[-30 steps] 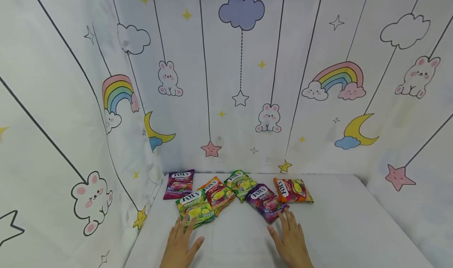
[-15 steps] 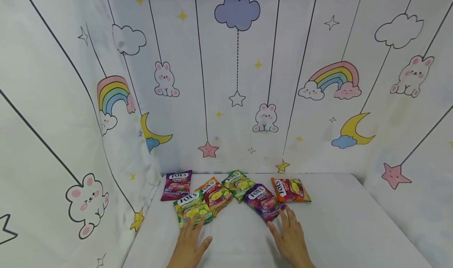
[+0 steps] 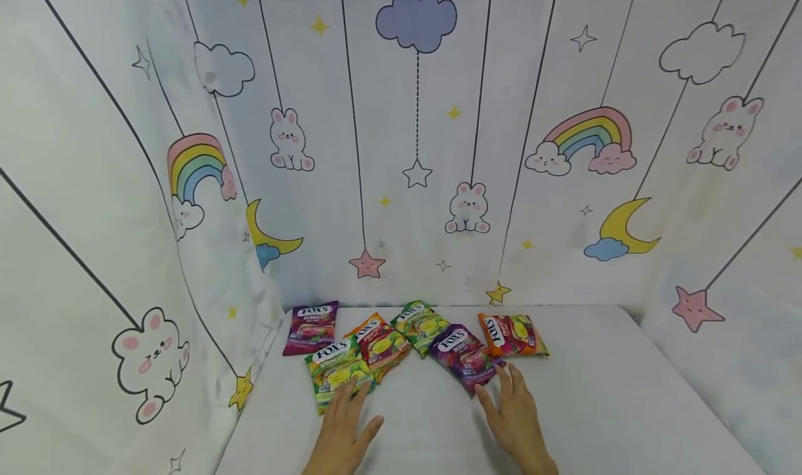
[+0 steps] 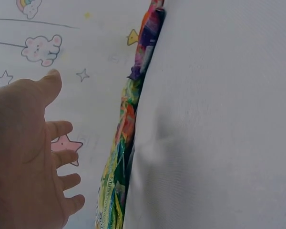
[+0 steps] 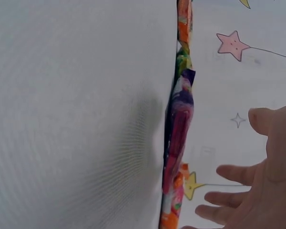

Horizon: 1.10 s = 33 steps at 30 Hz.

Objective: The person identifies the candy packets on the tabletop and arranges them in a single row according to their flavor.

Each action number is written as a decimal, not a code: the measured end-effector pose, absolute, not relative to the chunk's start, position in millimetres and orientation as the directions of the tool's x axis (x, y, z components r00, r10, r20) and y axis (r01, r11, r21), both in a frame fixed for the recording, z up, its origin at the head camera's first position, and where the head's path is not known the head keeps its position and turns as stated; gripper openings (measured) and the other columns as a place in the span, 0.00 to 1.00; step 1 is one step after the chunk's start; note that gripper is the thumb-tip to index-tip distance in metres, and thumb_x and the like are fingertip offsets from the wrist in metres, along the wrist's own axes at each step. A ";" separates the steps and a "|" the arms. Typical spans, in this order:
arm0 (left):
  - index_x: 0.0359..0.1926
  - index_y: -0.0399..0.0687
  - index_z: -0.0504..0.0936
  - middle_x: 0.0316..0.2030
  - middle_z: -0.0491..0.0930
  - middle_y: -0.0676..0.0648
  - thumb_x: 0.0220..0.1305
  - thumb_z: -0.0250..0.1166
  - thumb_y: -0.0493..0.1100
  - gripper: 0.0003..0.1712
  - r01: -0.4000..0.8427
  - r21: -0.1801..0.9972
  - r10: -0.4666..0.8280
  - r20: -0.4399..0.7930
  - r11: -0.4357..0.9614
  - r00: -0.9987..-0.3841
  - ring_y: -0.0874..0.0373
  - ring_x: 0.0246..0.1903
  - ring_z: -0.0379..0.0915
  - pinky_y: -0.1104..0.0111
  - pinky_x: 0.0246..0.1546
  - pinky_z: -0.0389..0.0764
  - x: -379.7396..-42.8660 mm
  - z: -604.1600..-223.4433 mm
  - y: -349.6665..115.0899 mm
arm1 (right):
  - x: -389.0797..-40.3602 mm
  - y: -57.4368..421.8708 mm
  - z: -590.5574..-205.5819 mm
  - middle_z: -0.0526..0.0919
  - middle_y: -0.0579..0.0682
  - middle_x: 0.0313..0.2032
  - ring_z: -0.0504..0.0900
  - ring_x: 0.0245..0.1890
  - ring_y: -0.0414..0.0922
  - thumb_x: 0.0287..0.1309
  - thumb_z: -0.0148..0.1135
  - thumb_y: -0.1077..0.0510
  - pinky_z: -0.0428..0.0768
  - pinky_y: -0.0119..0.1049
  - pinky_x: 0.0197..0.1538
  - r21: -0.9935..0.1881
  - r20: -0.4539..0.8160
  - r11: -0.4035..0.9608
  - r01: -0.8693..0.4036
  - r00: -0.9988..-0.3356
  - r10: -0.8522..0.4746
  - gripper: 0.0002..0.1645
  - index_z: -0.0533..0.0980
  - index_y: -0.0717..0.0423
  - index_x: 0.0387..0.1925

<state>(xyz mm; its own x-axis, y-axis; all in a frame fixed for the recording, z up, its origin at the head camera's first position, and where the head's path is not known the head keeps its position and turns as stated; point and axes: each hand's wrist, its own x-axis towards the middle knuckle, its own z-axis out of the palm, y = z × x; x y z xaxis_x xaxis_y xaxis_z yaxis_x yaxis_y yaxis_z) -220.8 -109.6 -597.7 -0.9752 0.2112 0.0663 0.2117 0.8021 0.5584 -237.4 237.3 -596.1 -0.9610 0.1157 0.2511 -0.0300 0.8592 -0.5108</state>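
Several bags of FOX'S candy lie on the white table. My left hand (image 3: 343, 426) hovers at the near side of a green candy bag (image 3: 338, 369), its fingers relaxed and spread. My right hand (image 3: 516, 419) hovers near the lower corner of a purple berries candy bag (image 3: 462, 356), fingers loosely extended. Both wrist views show the left hand (image 4: 28, 157) and the right hand (image 5: 262, 176) raised above the tabletop, holding nothing. An orange fruits candy bag (image 3: 380, 348) touches the left green bag. Another orange candy bag (image 3: 515, 334) lies at the purple bag's right.
A second green candy bag (image 3: 421, 325) lies at the middle back, and another purple candy bag (image 3: 311, 327) at the back left. White cloth walls (image 3: 338, 203) printed with bunnies, stars and rainbows enclose the table (image 3: 601, 405) at the back and both sides.
My left hand has moved to the right and slightly farther over the near edge of the green bag. The right hand has barely moved. The head view has shifted slightly; the bags look unmoved.
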 end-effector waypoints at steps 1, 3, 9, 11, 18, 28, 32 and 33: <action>0.81 0.53 0.60 0.81 0.52 0.40 0.75 0.48 0.74 0.46 0.208 0.570 0.214 0.057 0.795 -0.975 0.33 0.79 0.41 0.32 0.72 0.49 -221.0 -597.0 -108.7 | -238.0 237.5 -596.1 0.58 0.75 0.73 0.59 0.73 0.72 0.74 0.56 0.36 0.61 0.71 0.69 -0.511 0.241 0.859 -0.020 -0.963 0.121 0.45 0.63 0.69 0.72; 0.81 0.53 0.59 0.81 0.51 0.40 0.75 0.47 0.74 0.46 0.202 0.594 0.224 0.038 0.778 -0.974 0.33 0.79 0.41 0.31 0.71 0.49 -222.2 -595.9 -106.8 | -239.2 238.0 -596.6 0.58 0.76 0.73 0.59 0.73 0.73 0.74 0.56 0.36 0.62 0.70 0.70 -0.515 0.223 0.857 -0.004 -0.966 0.129 0.45 0.63 0.69 0.73; 0.82 0.54 0.57 0.81 0.48 0.40 0.74 0.44 0.76 0.47 0.198 0.633 0.256 0.000 0.748 -0.967 0.32 0.79 0.40 0.29 0.70 0.50 -227.7 -593.0 -99.8 | -242.4 238.4 -598.4 0.56 0.77 0.74 0.59 0.73 0.74 0.75 0.54 0.35 0.63 0.70 0.69 -0.524 0.183 0.851 0.040 -0.970 0.158 0.46 0.62 0.69 0.74; 0.82 0.55 0.57 0.81 0.49 0.39 0.74 0.43 0.76 0.48 0.207 0.635 0.265 0.004 0.744 -0.964 0.31 0.79 0.40 0.28 0.69 0.50 -229.8 -592.3 -97.1 | -244.2 238.6 -598.7 0.55 0.77 0.74 0.59 0.73 0.74 0.75 0.53 0.34 0.63 0.69 0.69 -0.526 0.173 0.849 0.052 -0.971 0.166 0.47 0.61 0.69 0.74; 0.83 0.57 0.53 0.81 0.49 0.38 0.75 0.43 0.75 0.47 0.273 0.657 0.318 0.053 0.703 -0.947 0.32 0.79 0.42 0.29 0.69 0.54 -235.7 -592.7 -85.9 | -251.3 239.9 -598.1 0.56 0.78 0.73 0.61 0.71 0.75 0.75 0.56 0.38 0.65 0.70 0.68 -0.521 0.159 0.849 0.085 -0.968 0.194 0.45 0.61 0.70 0.73; 0.82 0.56 0.56 0.81 0.49 0.39 0.78 0.43 0.72 0.43 0.332 0.680 0.346 0.122 0.654 -0.930 0.34 0.79 0.44 0.31 0.70 0.55 -240.5 -590.8 -70.3 | -259.6 243.1 -596.1 0.56 0.79 0.72 0.63 0.70 0.76 0.74 0.57 0.40 0.66 0.71 0.66 -0.530 0.161 0.843 0.097 -0.964 0.213 0.44 0.61 0.70 0.72; 0.82 0.54 0.56 0.80 0.50 0.38 0.78 0.43 0.71 0.43 0.338 0.695 0.346 0.135 0.635 -0.928 0.34 0.78 0.46 0.32 0.70 0.56 -244.5 -589.4 -64.1 | -261.1 244.2 -595.2 0.57 0.79 0.73 0.63 0.70 0.76 0.74 0.57 0.40 0.66 0.71 0.66 -0.536 0.158 0.838 0.102 -0.963 0.218 0.44 0.62 0.70 0.72; 0.82 0.53 0.56 0.80 0.51 0.38 0.78 0.42 0.71 0.43 0.338 0.700 0.347 0.137 0.629 -0.928 0.34 0.78 0.46 0.32 0.70 0.57 -245.8 -589.0 -62.4 | -261.6 244.4 -595.1 0.56 0.79 0.73 0.63 0.70 0.76 0.74 0.57 0.40 0.66 0.71 0.66 -0.537 0.157 0.837 0.102 -0.963 0.218 0.44 0.61 0.70 0.73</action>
<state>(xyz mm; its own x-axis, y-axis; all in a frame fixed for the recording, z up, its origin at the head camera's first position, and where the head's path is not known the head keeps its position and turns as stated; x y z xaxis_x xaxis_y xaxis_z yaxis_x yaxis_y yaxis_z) -245.8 -62.4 -589.0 -0.9280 0.3466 0.1367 0.3381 0.6294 0.6997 -261.6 244.4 -595.1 -0.9632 0.2182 0.1570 0.1021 0.8371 -0.5375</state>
